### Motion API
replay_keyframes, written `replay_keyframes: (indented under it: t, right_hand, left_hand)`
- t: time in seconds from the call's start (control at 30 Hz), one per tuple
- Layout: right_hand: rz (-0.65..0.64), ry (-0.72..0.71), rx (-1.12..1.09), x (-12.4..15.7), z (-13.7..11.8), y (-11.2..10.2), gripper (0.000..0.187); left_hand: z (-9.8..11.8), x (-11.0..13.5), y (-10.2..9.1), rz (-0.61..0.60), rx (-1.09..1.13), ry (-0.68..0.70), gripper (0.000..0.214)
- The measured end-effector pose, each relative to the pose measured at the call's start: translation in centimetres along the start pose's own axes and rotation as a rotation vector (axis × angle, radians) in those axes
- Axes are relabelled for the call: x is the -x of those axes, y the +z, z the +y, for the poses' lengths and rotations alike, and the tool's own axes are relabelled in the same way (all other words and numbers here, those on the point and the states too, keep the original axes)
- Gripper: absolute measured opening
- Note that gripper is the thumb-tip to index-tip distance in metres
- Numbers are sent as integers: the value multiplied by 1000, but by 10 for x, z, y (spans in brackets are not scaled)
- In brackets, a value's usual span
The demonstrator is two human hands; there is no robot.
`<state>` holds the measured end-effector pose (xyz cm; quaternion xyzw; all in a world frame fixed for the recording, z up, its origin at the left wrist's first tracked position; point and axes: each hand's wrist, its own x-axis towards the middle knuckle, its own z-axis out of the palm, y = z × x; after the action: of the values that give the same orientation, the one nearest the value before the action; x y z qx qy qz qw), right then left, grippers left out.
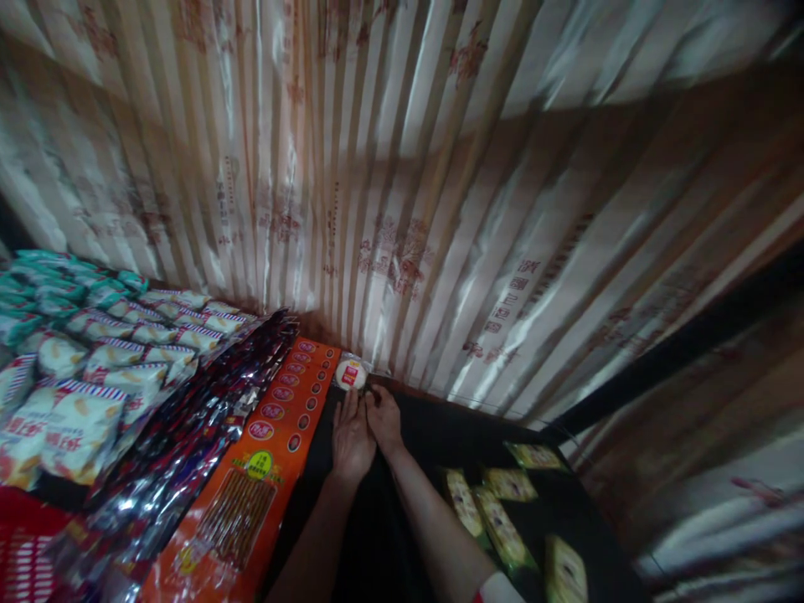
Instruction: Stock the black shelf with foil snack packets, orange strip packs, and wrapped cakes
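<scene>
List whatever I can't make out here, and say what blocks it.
All in the head view:
Round white packet: small print blurred; lower edge partly covered by the left hand.
Right hand: its curled fingers hide whether it grips anything.
Red basket: cut off by the picture's edge.
Yellow-green packets: print too blurred.

On the table (pixel 440 427), I have the round packet (pixel 351 374) at the far edge, just right of the stick-snack packs (pixel 276 427); my left grip (pixel 353 440) and right grip (pixel 383 419) lie side by side at its near side; left of the stick-snack packs my feed gives the foil packs (pixel 207 435), then the snack bags (pixel 129 381); before those bags, near left, is the basket (pixel 28 512); five loose packets (pixel 501 521) lie toward the right edge; behind the far edge hangs the sheeting (pixel 402 184).
</scene>
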<state>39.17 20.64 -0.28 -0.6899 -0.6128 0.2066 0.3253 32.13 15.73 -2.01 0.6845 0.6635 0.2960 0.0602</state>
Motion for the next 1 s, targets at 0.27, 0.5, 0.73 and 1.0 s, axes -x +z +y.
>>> replay_keyframes:
  t: [0.27,0.5,0.73,1.0]
  right_hand:
    - [6,25,-87,66,23,-34,33]
    - [48,19,-123,145,35,-60,35]
    - [36,-30,-82,223,48,-76,38]
    - [45,-49,38,299,85,-88,45]
  left_hand:
    - [32,56,-8,-70,162,28,47]
    - [41,116,-25,-140,227,198,45]
    - [41,193,-23,-123,229,287,44]
    - [43,266,-28,-361,248,409,51]
